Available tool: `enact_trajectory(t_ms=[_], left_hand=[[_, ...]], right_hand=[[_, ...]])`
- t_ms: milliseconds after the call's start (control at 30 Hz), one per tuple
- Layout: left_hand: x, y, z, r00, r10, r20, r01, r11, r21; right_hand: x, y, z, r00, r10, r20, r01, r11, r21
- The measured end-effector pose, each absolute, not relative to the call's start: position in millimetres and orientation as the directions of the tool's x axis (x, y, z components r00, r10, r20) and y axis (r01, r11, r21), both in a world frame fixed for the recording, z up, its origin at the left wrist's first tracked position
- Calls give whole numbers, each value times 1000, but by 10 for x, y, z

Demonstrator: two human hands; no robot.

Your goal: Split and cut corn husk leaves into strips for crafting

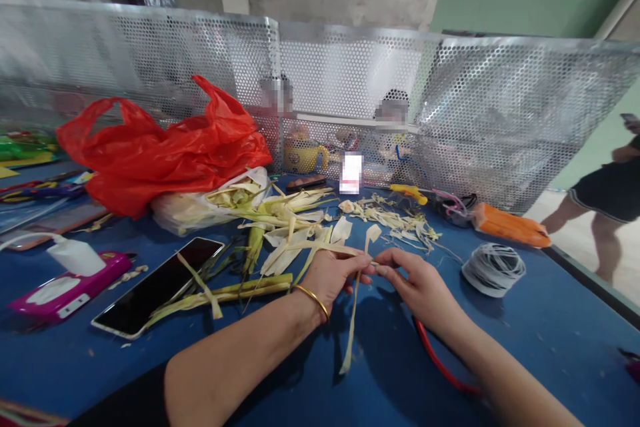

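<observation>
Over the blue table, my left hand [331,275], with a gold bangle at its wrist, is closed in a pinch on pale strips that look like corn husk. One narrow husk strip [351,328] hangs down below the fingers, its upper end sticking up past them. My right hand [417,280] meets the left one, thumb and forefinger pinched at the same crossing of strips; the fingers partly hide the exact grip. Just beyond the hands lies a heap of husk leaves [285,250], green and pale yellow. Finer husk scraps [395,217] lie farther back.
A red plastic bag [170,147] stands at the back left. Left of my hands are a phone [160,287] and a purple power strip [70,287]. At right sit a spool of grey cord [494,269] and an orange packet [511,223]. A perforated metal screen [345,67] runs behind; a person [600,207] stands at right.
</observation>
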State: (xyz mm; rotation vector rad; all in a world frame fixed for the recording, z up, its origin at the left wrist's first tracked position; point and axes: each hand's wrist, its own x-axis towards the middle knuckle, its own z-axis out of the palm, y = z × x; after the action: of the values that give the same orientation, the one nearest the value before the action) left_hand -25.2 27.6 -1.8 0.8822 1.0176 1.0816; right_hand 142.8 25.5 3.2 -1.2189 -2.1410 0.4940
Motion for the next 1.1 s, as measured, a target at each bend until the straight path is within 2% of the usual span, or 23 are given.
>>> enact_trajectory(t_ms=[100,200,367,633,767,867,933,1000,1100], left_hand=[[-257,277,3,140,967,-214,-269,245,932],[-256,279,3,168,960,-222,-286,263,921],[-251,277,1,230,936,-265,-282,325,903],[-252,283,6,257,929,-268,-168,316,934],[-257,273,-17,301,916,-265,-192,330,924],[-258,270,-27,298,926,-233,-169,292,942],[-256,271,-25,260,938,-229,-145,272,951],[-253,270,-23,244,943,-225,-135,263,955],[-245,254,-23,314,920,-234,-125,285,950]], right_hand=[[1423,234,58,-377,874,305,635,484,-602],[1431,212,79,-333,875,351,658,483,-578],[1456,191,80,-342,829,442,749,525,-404],[1438,176,18,-406,716,568,801,578,-156],[1444,187,-2,-415,723,553,826,554,-106],[1449,193,7,-408,745,527,828,546,-131],[1447,201,17,-384,778,497,817,537,-210],[1439,215,22,-341,837,427,765,512,-392],[1414,240,13,-290,920,263,574,387,-722]])
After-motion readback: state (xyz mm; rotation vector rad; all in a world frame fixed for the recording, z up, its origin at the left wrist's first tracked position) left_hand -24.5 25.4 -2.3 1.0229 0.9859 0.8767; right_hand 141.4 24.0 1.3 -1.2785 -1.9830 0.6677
